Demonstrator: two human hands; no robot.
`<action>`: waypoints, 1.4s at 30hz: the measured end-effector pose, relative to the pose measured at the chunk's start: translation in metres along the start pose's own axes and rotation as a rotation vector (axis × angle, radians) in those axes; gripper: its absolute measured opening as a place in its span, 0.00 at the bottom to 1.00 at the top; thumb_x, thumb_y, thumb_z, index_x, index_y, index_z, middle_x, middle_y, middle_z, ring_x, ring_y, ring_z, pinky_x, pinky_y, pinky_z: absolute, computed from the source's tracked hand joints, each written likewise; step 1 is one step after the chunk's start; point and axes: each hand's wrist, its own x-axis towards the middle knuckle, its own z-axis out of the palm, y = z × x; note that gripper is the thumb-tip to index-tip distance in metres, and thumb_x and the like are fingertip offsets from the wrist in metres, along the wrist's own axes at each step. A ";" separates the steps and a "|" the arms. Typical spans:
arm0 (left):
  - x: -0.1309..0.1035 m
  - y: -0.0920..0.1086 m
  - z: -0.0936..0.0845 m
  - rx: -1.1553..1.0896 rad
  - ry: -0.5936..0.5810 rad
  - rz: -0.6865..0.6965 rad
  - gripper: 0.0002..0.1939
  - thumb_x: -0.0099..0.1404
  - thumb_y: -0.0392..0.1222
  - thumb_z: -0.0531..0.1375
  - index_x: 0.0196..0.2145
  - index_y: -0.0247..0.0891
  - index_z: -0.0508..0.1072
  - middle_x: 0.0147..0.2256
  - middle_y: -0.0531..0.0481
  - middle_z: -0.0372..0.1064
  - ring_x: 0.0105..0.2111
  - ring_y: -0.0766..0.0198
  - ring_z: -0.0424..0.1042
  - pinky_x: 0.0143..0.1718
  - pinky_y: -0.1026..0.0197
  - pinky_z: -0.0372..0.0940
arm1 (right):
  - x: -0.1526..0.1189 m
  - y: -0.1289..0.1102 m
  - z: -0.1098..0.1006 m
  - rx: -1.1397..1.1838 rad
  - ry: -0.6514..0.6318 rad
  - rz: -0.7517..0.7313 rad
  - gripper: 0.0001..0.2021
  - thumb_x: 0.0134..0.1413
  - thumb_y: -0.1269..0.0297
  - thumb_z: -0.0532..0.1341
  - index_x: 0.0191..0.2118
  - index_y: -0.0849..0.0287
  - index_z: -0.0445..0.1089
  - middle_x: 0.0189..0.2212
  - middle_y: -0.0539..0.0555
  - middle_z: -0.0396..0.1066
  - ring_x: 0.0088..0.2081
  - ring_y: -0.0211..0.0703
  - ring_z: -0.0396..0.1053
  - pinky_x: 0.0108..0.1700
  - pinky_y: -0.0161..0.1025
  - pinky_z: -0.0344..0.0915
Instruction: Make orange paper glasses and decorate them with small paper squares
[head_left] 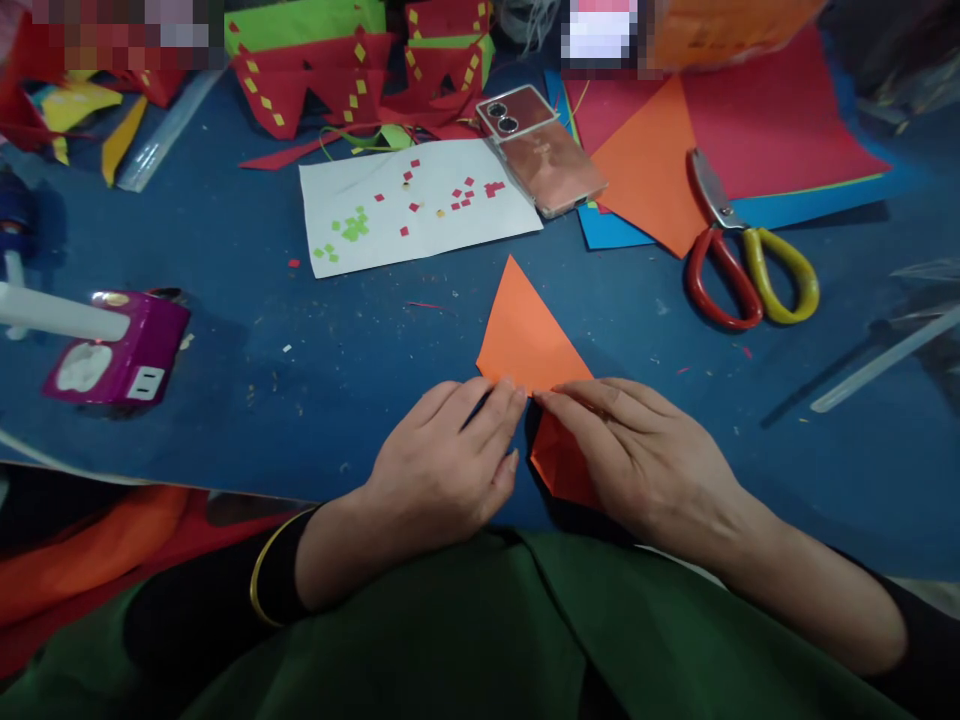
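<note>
An orange paper (529, 325), partly folded, lies near the front edge of the blue table, its pointed tip facing away from me. My left hand (450, 455) presses its fingertips, held together, on the paper's near edge. Beside it, my right hand (637, 450) pinches the same edge between thumb and fingers. A folded orange part shows below the right hand, partly covered by its palm. The two hands' fingertips are close together but apart. Under the fingers the crease is hidden.
White paper (420, 215) with small red and green pieces lies ahead, beside a phone (551, 160). Scissors (724, 240) rest at right near coloured sheets (780, 130). A purple power socket (124, 350) sits left. Red paper shapes (322, 85) stand at the back.
</note>
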 end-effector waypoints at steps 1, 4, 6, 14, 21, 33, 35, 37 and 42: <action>-0.001 0.000 -0.001 0.005 -0.006 0.000 0.20 0.70 0.39 0.56 0.55 0.24 0.75 0.52 0.38 0.77 0.48 0.49 0.73 0.47 0.49 0.65 | 0.001 0.000 0.001 -0.009 0.009 0.004 0.17 0.64 0.80 0.54 0.55 0.84 0.67 0.46 0.70 0.76 0.50 0.58 0.71 0.54 0.52 0.69; -0.003 0.000 -0.001 0.026 -0.028 -0.009 0.21 0.71 0.41 0.56 0.57 0.27 0.74 0.54 0.40 0.75 0.48 0.49 0.73 0.50 0.48 0.63 | 0.001 -0.001 0.004 -0.025 0.029 0.013 0.16 0.63 0.80 0.56 0.54 0.83 0.68 0.44 0.68 0.77 0.48 0.56 0.71 0.54 0.52 0.69; -0.002 0.001 -0.001 0.036 -0.041 -0.008 0.22 0.71 0.41 0.55 0.57 0.26 0.74 0.54 0.39 0.75 0.49 0.49 0.73 0.52 0.47 0.62 | 0.000 -0.001 0.006 -0.035 0.028 0.018 0.16 0.64 0.80 0.56 0.54 0.82 0.68 0.44 0.67 0.77 0.48 0.55 0.71 0.54 0.51 0.69; 0.004 0.005 -0.002 0.050 -0.015 0.016 0.22 0.68 0.40 0.55 0.53 0.21 0.75 0.47 0.36 0.77 0.50 0.48 0.71 0.51 0.49 0.62 | 0.006 -0.006 0.003 -0.117 0.090 -0.018 0.15 0.64 0.80 0.54 0.51 0.82 0.70 0.38 0.66 0.78 0.44 0.54 0.72 0.51 0.49 0.70; -0.003 0.012 -0.002 0.130 0.048 -0.061 0.20 0.68 0.38 0.56 0.51 0.22 0.76 0.49 0.40 0.78 0.52 0.47 0.71 0.51 0.47 0.61 | 0.008 -0.007 0.005 -0.127 0.099 -0.008 0.16 0.65 0.80 0.50 0.50 0.81 0.72 0.37 0.65 0.77 0.43 0.53 0.72 0.50 0.48 0.70; 0.002 0.009 -0.002 0.060 -0.010 -0.027 0.19 0.67 0.37 0.55 0.49 0.21 0.77 0.47 0.36 0.77 0.50 0.48 0.72 0.54 0.48 0.63 | 0.003 -0.005 0.010 -0.030 0.060 0.041 0.18 0.65 0.78 0.49 0.53 0.80 0.70 0.41 0.68 0.77 0.45 0.52 0.72 0.51 0.50 0.71; -0.002 0.011 -0.001 0.058 0.011 -0.069 0.20 0.67 0.38 0.56 0.50 0.22 0.76 0.49 0.37 0.77 0.50 0.48 0.72 0.54 0.48 0.63 | 0.002 -0.005 0.011 -0.017 0.075 0.052 0.18 0.65 0.78 0.48 0.53 0.79 0.71 0.41 0.69 0.76 0.45 0.53 0.72 0.50 0.50 0.71; -0.006 0.012 -0.001 0.073 0.038 -0.113 0.20 0.68 0.40 0.56 0.51 0.23 0.76 0.49 0.37 0.77 0.50 0.48 0.72 0.54 0.47 0.62 | 0.001 -0.005 0.012 -0.014 0.090 0.055 0.19 0.65 0.77 0.48 0.53 0.78 0.70 0.42 0.69 0.76 0.44 0.53 0.72 0.49 0.50 0.71; -0.008 0.015 -0.005 0.087 0.003 -0.119 0.19 0.68 0.39 0.56 0.51 0.24 0.76 0.50 0.38 0.76 0.51 0.48 0.71 0.54 0.47 0.62 | 0.001 -0.007 0.011 -0.027 0.099 0.062 0.19 0.64 0.78 0.49 0.53 0.78 0.71 0.43 0.69 0.76 0.43 0.52 0.71 0.48 0.48 0.71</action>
